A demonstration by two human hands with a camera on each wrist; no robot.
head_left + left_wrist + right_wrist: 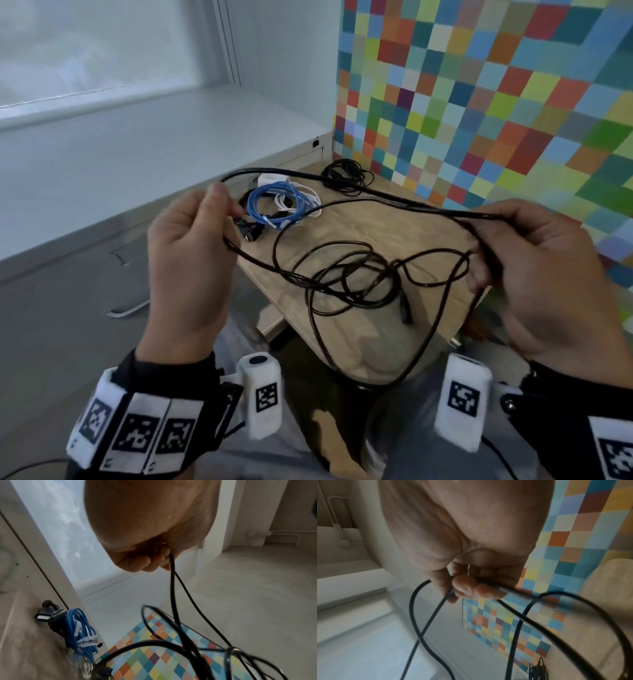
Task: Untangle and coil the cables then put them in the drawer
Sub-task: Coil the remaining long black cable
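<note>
A long black cable (356, 277) lies in a loose tangle on the small wooden table (411, 226), with loops lifted between both hands. My left hand (191, 253) grips one strand above the table's left edge; its curled fingers (150, 562) close round the cable (173, 591). My right hand (534, 270) holds several strands bunched at the table's right side, with fingers (471, 586) curled round the cable (518, 628). A coiled blue cable (277, 205) and a white cable (308, 198) lie at the table's far left. Another black cable bundle (346, 174) sits at the far corner.
A grey cabinet with drawer handles (126, 311) stands left of the table under a white sill (137, 137). A multicoloured checkered wall (479, 102) runs behind and to the right. A white charger block (270, 179) lies by the blue coil.
</note>
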